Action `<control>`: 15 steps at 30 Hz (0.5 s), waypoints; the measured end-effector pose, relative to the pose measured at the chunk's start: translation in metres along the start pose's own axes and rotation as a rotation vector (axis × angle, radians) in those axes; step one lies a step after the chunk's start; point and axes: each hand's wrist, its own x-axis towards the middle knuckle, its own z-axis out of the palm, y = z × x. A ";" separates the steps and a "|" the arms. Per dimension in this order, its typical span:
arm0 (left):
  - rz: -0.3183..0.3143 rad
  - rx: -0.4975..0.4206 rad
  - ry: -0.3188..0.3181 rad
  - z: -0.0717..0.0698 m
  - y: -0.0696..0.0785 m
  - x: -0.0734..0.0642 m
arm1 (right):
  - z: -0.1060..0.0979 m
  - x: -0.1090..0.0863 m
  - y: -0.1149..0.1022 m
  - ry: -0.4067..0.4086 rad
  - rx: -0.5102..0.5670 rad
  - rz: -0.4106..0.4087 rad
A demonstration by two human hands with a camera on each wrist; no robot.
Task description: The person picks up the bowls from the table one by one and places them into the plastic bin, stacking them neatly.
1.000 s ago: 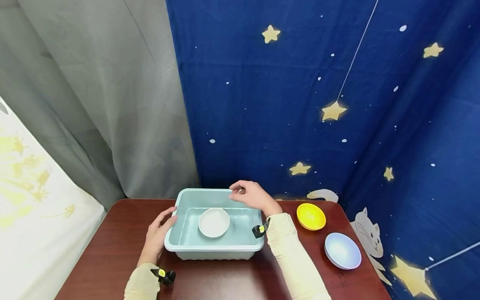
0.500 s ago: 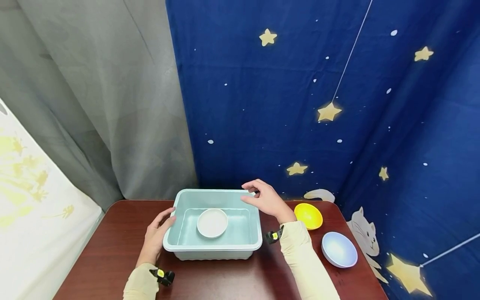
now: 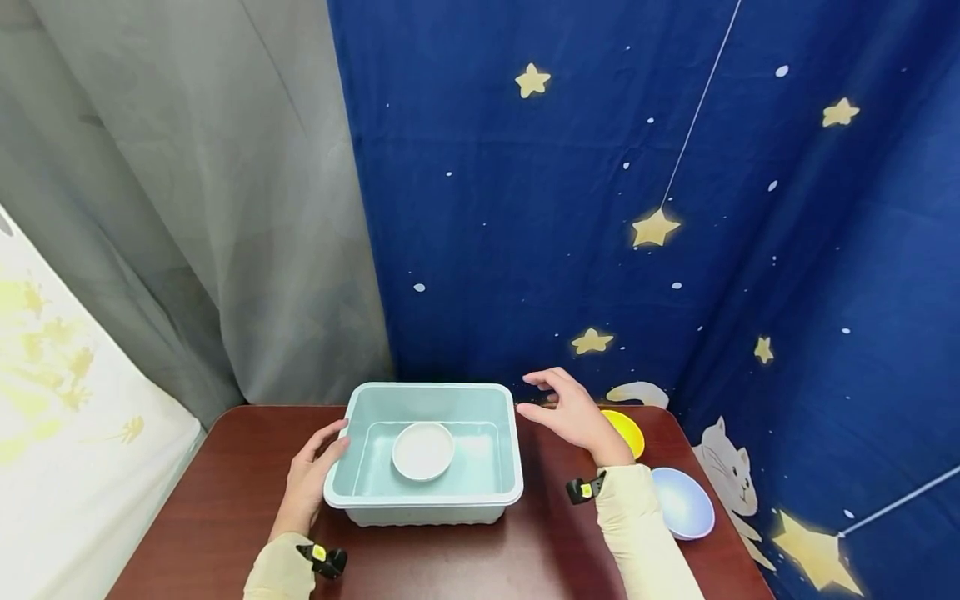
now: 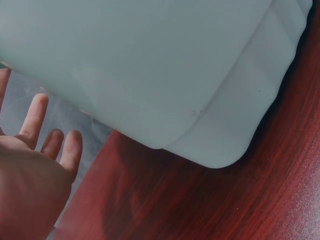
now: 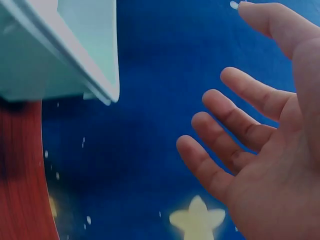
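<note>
A pale blue-green plastic basin (image 3: 420, 502) stands on the table, with a white bowl (image 3: 423, 451) inside it on the bottom. My left hand (image 3: 306, 483) is at the basin's left side, fingertips by the rim; in the left wrist view its fingers (image 4: 34, 120) are spread beside the outer wall. To the right of the basin hovers my right hand (image 3: 573, 415), empty, thumb and fingers apart. Partly behind the right wrist is a yellow bowl (image 3: 627, 432). A light blue bowl (image 3: 684, 503) sits nearer, partly covered by the right sleeve.
The dark red-brown table (image 3: 450, 562) ends at a blue star-patterned curtain (image 3: 510, 250) at the back and right. A grey curtain (image 3: 285, 208) hangs at the back left, and a white cloth (image 3: 90, 450) lies along the left.
My right hand has moved right, from above the basin's back right part to outside its right rim, and its fingers have spread wider. My left hand has stayed by the basin.
</note>
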 end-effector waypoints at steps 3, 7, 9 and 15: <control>-0.012 -0.010 -0.002 0.000 0.000 0.001 | -0.009 -0.010 0.008 0.020 0.003 0.043; -0.031 -0.017 -0.007 0.000 -0.001 0.003 | -0.019 -0.024 0.018 0.033 -0.037 0.093; -0.034 -0.018 -0.008 0.000 -0.002 0.004 | -0.022 -0.029 0.024 0.044 -0.077 0.102; -0.020 -0.024 -0.009 0.000 -0.002 0.003 | -0.032 -0.040 0.042 0.057 -0.157 0.156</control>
